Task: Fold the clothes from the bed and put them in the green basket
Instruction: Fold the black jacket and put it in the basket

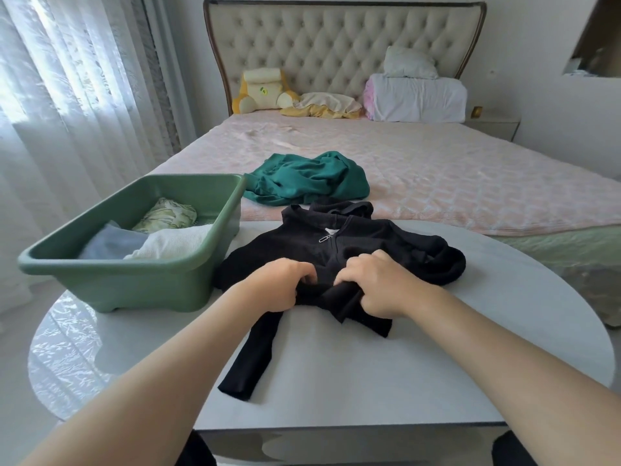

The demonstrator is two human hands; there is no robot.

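A black zip hoodie (366, 243) lies spread on the white table (336, 371), hood toward the bed, one sleeve trailing toward me. My left hand (279, 284) and my right hand (379, 284) both grip its bunched lower hem, side by side. The green basket (134, 284) stands on the table's left part and holds a few folded pieces. A crumpled teal garment (309, 178) lies on the bed behind the hoodie.
The bed (470, 183) with a pink cover fills the room beyond the table. Pillows (416, 95) and a plush toy (262, 90) lean at the tufted headboard. White curtains (67, 95) hang on the left. A nightstand (492, 126) stands at the right.
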